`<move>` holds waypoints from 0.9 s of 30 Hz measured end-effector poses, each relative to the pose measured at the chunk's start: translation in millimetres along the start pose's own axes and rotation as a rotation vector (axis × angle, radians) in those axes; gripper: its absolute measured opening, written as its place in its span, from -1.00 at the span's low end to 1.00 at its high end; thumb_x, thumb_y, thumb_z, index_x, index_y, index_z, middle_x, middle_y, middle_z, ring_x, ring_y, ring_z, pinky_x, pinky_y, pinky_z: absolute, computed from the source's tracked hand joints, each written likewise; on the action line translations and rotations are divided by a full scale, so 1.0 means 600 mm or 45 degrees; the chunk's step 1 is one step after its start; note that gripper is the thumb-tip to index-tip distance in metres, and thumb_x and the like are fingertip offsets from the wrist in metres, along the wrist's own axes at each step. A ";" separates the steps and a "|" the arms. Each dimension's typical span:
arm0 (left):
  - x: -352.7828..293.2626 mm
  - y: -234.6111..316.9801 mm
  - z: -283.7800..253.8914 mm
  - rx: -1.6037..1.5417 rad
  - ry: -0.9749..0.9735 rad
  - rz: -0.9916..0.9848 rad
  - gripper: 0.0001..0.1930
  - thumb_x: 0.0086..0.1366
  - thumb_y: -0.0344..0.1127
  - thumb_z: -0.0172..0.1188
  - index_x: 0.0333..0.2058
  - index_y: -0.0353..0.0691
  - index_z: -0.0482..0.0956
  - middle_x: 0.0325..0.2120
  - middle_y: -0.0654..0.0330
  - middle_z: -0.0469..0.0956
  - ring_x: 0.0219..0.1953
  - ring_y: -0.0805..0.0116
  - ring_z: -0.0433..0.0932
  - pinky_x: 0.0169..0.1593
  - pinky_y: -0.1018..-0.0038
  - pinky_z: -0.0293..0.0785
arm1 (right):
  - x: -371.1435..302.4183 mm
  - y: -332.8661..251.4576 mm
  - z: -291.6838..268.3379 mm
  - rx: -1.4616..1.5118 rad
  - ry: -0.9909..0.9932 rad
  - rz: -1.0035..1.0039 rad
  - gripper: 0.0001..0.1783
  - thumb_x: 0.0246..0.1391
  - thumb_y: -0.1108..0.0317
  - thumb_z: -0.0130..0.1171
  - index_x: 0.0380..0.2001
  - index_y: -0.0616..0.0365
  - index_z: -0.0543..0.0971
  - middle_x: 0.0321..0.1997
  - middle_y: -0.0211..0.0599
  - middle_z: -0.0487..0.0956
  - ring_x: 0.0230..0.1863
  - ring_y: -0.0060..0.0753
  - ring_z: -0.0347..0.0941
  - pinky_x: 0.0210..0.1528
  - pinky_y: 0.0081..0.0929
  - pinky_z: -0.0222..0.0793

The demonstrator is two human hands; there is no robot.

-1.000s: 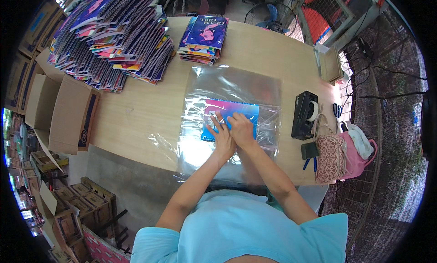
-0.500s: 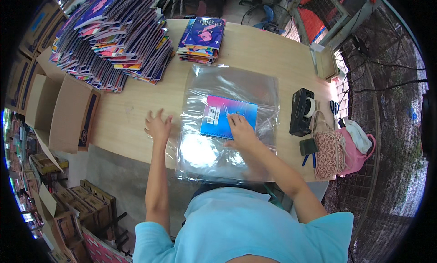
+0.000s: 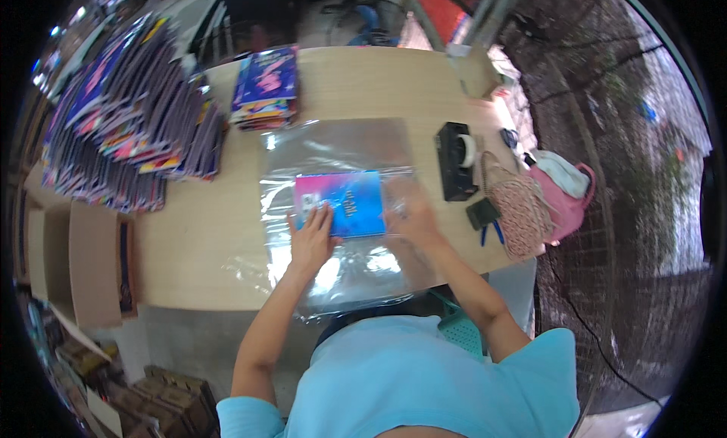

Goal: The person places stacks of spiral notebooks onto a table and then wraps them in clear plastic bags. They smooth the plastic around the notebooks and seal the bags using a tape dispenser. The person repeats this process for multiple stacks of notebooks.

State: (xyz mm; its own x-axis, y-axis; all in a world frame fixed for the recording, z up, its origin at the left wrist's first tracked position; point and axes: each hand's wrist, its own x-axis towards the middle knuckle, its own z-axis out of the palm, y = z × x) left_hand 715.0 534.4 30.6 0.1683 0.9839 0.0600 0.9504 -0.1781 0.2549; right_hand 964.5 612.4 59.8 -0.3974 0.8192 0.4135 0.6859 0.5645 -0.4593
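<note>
A blue and pink spiral notebook [image 3: 350, 203] lies flat among large clear plastic sheets or bags [image 3: 337, 141] on the table in front of me. I cannot tell whether a layer of plastic covers it. My left hand [image 3: 310, 241] rests on its lower left corner with the fingers spread. Beside the notebook's right edge is my right hand [image 3: 413, 214], over the plastic and smeared by motion, so its fingers cannot be made out.
Spiral notebooks stand in a tall leaning heap [image 3: 129, 120] at the far left, with a smaller stack [image 3: 265, 86] beside it. An open cardboard box [image 3: 95, 260] is at the left. A black tape dispenser [image 3: 456, 165], a patterned pouch [image 3: 519, 214] and a pink bag [image 3: 564, 199] sit at the right.
My left hand has come from the bare table onto the notebook. My right hand has moved off the notebook's face to its right side. The whole view has shifted and turned.
</note>
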 end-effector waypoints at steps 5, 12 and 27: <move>0.008 0.018 -0.009 0.049 -0.082 -0.016 -0.32 0.17 -0.02 0.13 0.24 -0.08 0.20 0.28 0.29 0.13 0.29 0.20 0.17 0.14 -0.50 -0.37 | -0.069 0.350 -0.151 0.273 0.105 1.395 -0.62 -0.13 0.28 0.36 -0.24 0.27 0.57 -0.35 -0.28 0.56 -0.35 -0.37 0.43 -0.31 -0.38 0.32; 0.011 0.021 -0.017 0.024 -0.132 -0.083 -0.32 0.14 -0.05 0.16 0.24 -0.03 0.21 0.29 0.32 0.12 0.30 0.20 0.15 0.13 -0.50 -0.41 | -0.059 0.381 -0.132 0.937 0.244 1.693 -0.73 -0.11 0.21 0.38 -0.40 0.13 0.58 -0.47 -0.39 0.54 -0.56 -0.52 0.30 -0.49 -0.53 0.16; 0.006 0.017 -0.008 0.048 -0.127 -0.062 -0.32 0.18 -0.02 0.13 0.25 -0.03 0.18 0.30 0.33 0.11 0.30 0.20 0.15 0.12 -0.52 -0.37 | -0.140 0.266 -0.044 2.068 0.702 1.866 -0.86 0.08 0.33 0.21 -0.40 0.17 0.53 -0.51 -0.45 0.48 -0.45 -0.52 0.42 -0.31 -0.48 0.44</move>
State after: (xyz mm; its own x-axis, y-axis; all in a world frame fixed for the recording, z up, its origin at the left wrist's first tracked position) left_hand 724.0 536.1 37.8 0.1447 0.9883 -0.0486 0.9670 -0.1309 0.2188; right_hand 1123.5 630.9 -27.9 0.1072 0.6791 -0.7262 -0.7794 -0.3961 -0.4855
